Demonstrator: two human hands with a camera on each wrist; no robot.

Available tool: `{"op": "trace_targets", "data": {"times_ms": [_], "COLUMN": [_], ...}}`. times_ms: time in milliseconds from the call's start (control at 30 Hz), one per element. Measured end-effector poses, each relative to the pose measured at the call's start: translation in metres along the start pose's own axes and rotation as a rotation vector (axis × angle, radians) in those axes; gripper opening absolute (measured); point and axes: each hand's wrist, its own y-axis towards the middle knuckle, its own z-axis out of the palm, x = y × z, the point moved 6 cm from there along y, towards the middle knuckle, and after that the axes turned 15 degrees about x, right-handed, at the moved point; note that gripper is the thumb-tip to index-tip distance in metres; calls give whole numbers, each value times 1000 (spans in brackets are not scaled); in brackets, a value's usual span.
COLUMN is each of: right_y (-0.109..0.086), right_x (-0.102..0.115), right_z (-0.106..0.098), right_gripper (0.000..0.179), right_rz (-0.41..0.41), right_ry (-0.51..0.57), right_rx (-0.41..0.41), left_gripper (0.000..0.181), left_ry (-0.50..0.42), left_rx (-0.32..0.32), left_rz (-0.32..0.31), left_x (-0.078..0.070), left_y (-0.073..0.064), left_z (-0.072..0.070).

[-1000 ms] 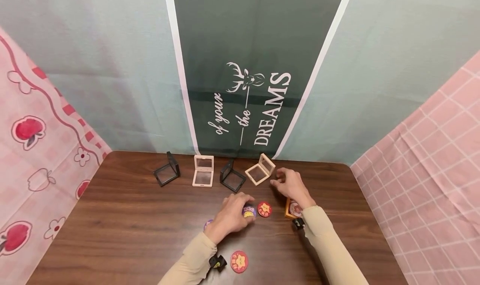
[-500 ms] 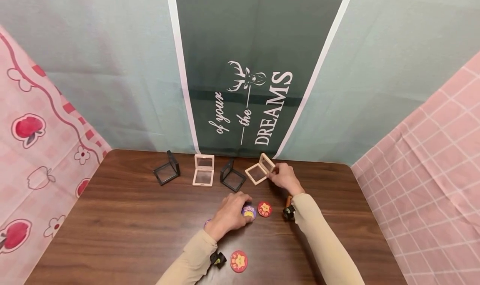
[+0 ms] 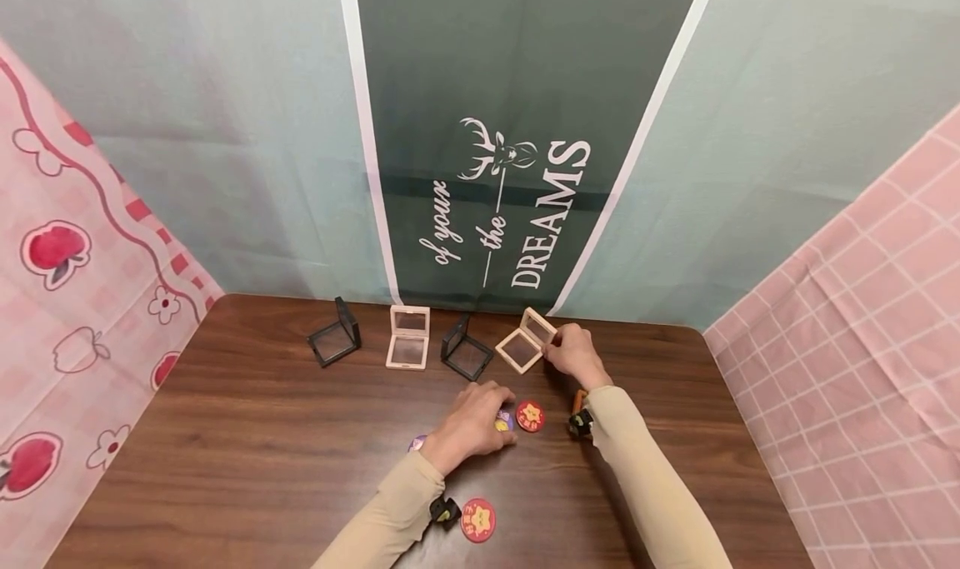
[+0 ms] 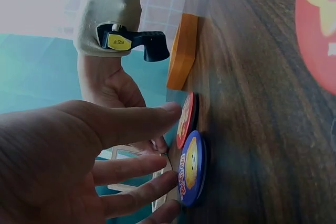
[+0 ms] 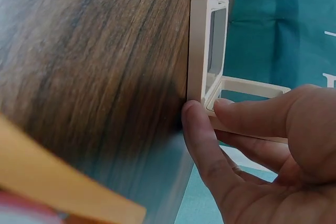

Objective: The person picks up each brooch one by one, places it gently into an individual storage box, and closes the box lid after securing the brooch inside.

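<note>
1. Cream case (image 3: 525, 346) sat near the back edge of the bench (image 3: 262, 419), lid raised, base flat on the wood; clear panes in both halves.
2. R hand (image 3: 577, 359) had a narrow grip on it: thumb & index pinched the case at its hinge corner, per the R wrist view.
3. L hand (image 3: 468, 423) had a wide grip, thumb & fingers spread, w/ purple badge (image 3: 504, 422) lying btwn them; couldn't tell if the fingertips touched it.
4. Red badge (image 3: 530, 416) lay flat just beside the purple one, on the side twd the R hand; yellow star on its face.
5. Black case (image 3: 467, 356), lid up, stood just L of the cream one; next along, pale pink case (image 3: 408, 338), then another black case (image 3: 335, 336) at the far L, both w/ lids up too.
6. Orange box (image 3: 579, 401) sat by the R wrist, mostly hidden by the R forearm in the head view.
7. Second purple badge (image 3: 417, 443) was partly covered by the L wrist; second red badge (image 3: 478, 520) lay nearer the person, beside the L wrist cam (image 3: 445, 511).
8. Backdrop: grey-green cloth (image 3: 555, 211) w/ deer head & "DREAMS"; pink checked cloth (image 3: 862, 344) on the R, pink apple-print cloth (image 3: 56, 252) on the L.
</note>
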Motion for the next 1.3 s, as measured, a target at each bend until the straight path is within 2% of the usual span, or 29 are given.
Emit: {"op": "trace_targets", "data": {"times_ms": [167, 467, 633, 767, 933, 1067, 1167, 1300], "right_y": [-24, -43, -53, -60, -67, -73, -77, -82], "right_x": [19, 17, 15, 13, 11, 10, 8, 5], "right_z": [-11, -19, -24, -25, -23, -20, -20, -19], "right_gripper": [13, 14, 14, 12, 12, 11, 10, 9], "right_rz": [22, 3, -3, -16, -33, -64, -88, -90], "right_ry": [21, -18, 3, 16, 15, 18, 7, -7], "right_rx": [27, 13, 4, 2, 23, 26, 1, -23], "left_gripper": [58, 60, 44, 27, 13, 9, 8, 7], "left_ry": [36, 132, 133, 101, -29, -224, -358, -428], "left_rx": [34, 98, 80, 59, 27, 40, 70, 100], "left_rz": [-19, -49, -72, -83, -28, -18, -32, -39], "left_x": [-3, -15, -18, -17, -7, 11, 16, 15], "left_y": [5, 24, 36, 42, 46, 53, 49, 41], "left_z": [2, 6, 11, 10, 8, 12, 4, -11]}}
